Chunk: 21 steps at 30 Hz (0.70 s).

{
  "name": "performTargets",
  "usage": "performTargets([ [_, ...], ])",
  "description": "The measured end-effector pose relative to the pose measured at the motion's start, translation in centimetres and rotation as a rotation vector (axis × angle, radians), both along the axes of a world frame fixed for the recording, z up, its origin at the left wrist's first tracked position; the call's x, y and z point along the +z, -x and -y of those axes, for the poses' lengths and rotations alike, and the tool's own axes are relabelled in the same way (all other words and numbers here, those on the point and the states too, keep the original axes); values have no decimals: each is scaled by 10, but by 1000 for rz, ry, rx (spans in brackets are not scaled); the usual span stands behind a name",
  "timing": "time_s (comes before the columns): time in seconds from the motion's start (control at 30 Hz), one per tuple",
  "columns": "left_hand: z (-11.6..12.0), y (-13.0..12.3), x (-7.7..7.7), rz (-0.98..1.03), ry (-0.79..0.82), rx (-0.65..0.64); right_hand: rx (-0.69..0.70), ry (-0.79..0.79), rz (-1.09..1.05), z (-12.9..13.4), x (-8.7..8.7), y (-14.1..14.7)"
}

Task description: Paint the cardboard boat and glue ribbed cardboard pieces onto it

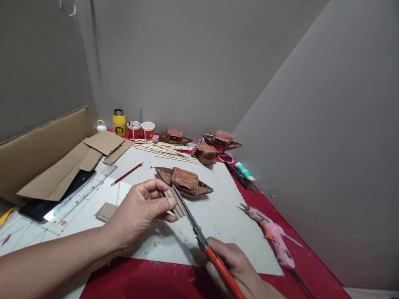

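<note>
My left hand pinches a small piece of ridged cardboard between thumb and fingers. Closed around the red handles of a pair of scissors, my right hand holds the blades along the cardboard's right edge. Whether the blades bite into it I cannot tell. Just behind the cardboard, a brown model boat with a roofed cabin rests on the white paper. A small flat cardboard piece lies left of my left wrist.
A pink glue gun lies at the right. Thin wooden sticks, more model boats, paper cups and a yellow bottle stand at the back. Cardboard sheets, a metal ruler and a pencil are at the left.
</note>
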<state>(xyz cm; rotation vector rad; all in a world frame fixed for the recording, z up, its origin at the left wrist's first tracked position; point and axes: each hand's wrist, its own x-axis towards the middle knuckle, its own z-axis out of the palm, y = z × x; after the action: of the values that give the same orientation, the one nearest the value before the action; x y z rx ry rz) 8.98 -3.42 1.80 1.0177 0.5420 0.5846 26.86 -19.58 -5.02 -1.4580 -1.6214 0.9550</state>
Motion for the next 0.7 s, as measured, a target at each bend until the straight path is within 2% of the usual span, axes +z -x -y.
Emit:
performTargets([
  [0.27, -2, -2, -4, -8, -2, -6, -22, 49, 60, 2, 5, -1],
  [0.47, -4, -1, -6, -18, 3, -9, -28, 16, 57, -1, 5, -2],
  [0.7, -6, 2, -4, 6, -20, -79, -81, 11, -12, -4, 10, 3],
])
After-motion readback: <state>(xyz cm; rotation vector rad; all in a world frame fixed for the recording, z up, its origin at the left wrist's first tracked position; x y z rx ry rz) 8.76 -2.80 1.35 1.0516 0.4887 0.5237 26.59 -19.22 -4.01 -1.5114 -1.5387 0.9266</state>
